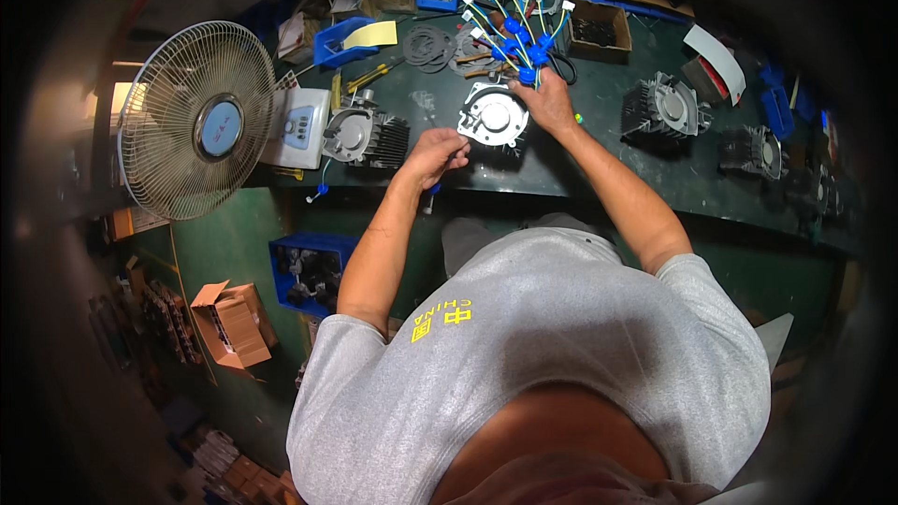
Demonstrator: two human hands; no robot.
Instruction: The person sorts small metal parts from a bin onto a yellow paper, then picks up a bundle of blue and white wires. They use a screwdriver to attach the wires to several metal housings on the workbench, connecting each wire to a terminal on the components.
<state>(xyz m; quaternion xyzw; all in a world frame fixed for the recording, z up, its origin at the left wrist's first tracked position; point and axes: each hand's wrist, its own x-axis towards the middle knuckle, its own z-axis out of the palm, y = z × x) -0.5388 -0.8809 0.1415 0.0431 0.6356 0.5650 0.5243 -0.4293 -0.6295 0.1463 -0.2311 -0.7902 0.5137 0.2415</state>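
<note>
Resting between left, right fingers (456,146): housing (496,115)

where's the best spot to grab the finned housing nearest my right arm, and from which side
Probably by the fins on the left of the housing, coming from the left. They give it a blocky flank, while its face is round and irregular, and a white sheet stands beyond on the right.

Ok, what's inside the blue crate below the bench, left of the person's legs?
The blue crate holds several dark, rounded parts with some greyish patches. Whatever lies beneath the top ones, and the crate's bottom, is covered.
</note>
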